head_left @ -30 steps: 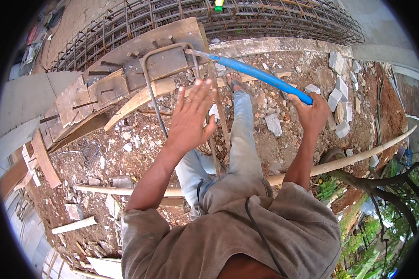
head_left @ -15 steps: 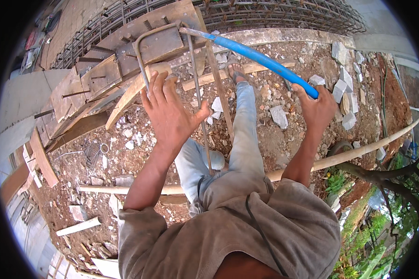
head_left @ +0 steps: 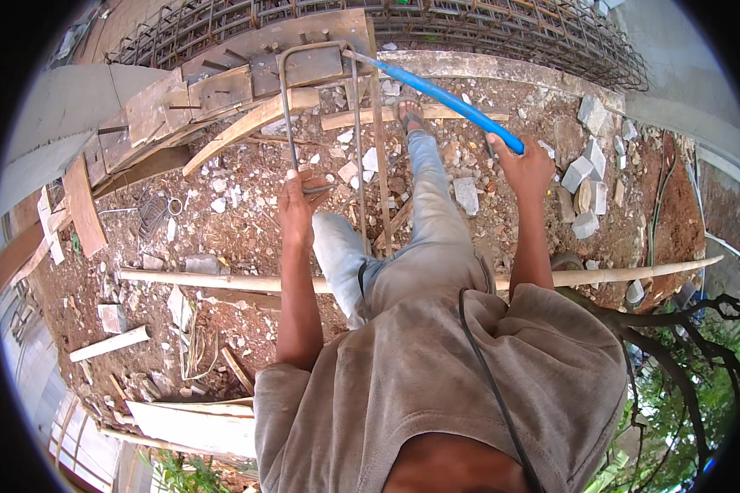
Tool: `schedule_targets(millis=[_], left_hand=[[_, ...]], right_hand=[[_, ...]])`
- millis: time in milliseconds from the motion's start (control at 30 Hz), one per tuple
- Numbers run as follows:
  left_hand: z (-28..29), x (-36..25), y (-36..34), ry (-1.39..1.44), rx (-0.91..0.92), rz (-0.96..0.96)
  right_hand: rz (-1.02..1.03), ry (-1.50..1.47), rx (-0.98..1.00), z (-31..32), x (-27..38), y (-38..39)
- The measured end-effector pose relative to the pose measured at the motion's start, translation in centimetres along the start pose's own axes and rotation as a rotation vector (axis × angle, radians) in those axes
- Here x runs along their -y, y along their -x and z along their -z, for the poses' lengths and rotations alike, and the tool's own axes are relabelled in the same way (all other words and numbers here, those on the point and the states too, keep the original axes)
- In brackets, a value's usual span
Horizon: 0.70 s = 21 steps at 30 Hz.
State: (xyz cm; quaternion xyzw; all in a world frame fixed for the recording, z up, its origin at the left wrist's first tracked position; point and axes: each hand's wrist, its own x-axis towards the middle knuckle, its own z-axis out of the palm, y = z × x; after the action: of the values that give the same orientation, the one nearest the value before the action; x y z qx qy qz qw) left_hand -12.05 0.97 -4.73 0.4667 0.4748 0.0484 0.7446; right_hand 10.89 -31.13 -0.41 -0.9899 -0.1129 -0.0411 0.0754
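A steel reinforcing bar (head_left: 284, 107) is bent into a rectangular hoop with one side open, its corners lying over a wooden board (head_left: 311, 70) with steel pegs in it. My left hand (head_left: 298, 205) closes round the near left corner, where the bar's short end turns inward. Out to the right, my right hand (head_left: 524, 168) grips the end of a long bending lever (head_left: 452, 99) with a blue sleeve. The lever's bare metal tip meets the hoop's far right corner. Beyond that corner the bar's long leg runs back toward my knee.
Past the board lies a long rebar cage (head_left: 469, 33). Rubble and pale stone blocks (head_left: 588, 168) cover the reddish soil to the right. A long pale pole (head_left: 222, 280) crosses behind my legs, and tree branches (head_left: 674, 337) spread at lower right. A ring-ended wire (head_left: 174, 206) lies left.
My left hand has gone from spread fingers to a grip at the hoop's near left corner. My right hand and the lever's handle have shifted left in the picture, and the whole view has moved.
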Motion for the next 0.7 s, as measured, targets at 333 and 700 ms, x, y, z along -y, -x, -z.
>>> schedule_targets(millis=[333, 700], left_hand=[[-2.6, -2.9, 4.4, -0.066, -0.240, -0.112], [-12.3, -20.6, 6.5, 0.238, -0.405, -0.437]], right_hand=[[0.047, -0.221, 0.277, 3.5, -3.0, -6.4], [0.122, -1.016, 0.847, 7.0, 6.9, -15.0]])
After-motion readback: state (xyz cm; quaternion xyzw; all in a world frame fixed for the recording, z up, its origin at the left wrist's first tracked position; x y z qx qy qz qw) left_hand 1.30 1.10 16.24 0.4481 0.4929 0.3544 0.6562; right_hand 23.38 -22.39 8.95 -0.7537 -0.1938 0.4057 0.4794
